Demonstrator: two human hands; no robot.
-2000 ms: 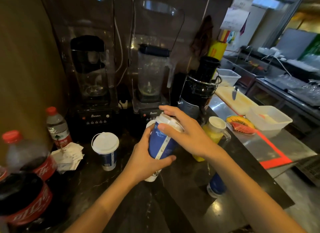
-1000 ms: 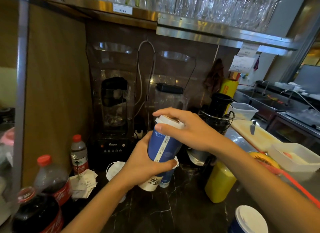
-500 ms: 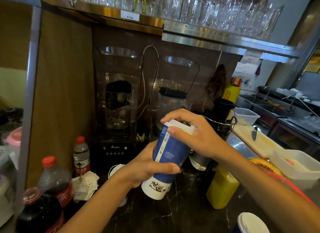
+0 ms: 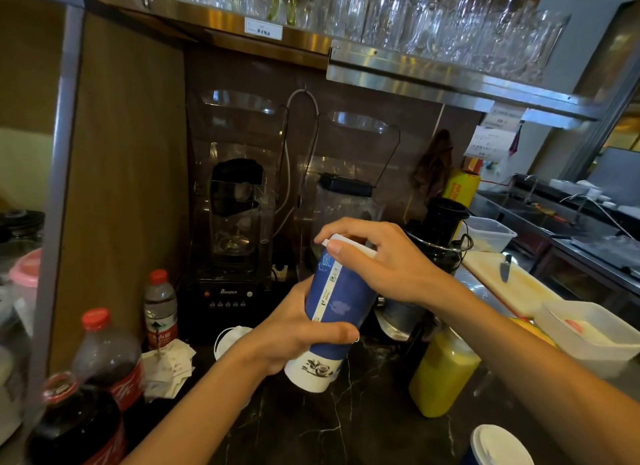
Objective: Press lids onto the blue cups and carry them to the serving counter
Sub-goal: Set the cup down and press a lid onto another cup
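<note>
Here the left hand [image 4: 294, 336] is wrapped round the lower half of a blue cup [image 4: 337, 312], holding it tilted in the air above the dark marbled tabletop [image 4: 329, 426], while the right hand [image 4: 384, 257] curls over its white lid [image 4: 349, 245], thumb and fingers clamped on the rim. A second lidded cup [image 4: 498, 445] stands at the bottom right edge, and another white lid [image 4: 230, 338] shows behind the left wrist, near a yellow juice jug [image 4: 443, 378] and cola bottles [image 4: 104, 360].

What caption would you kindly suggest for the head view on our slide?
Left hand grips a tilted blue cup while the right hand presses its white lid.
</note>
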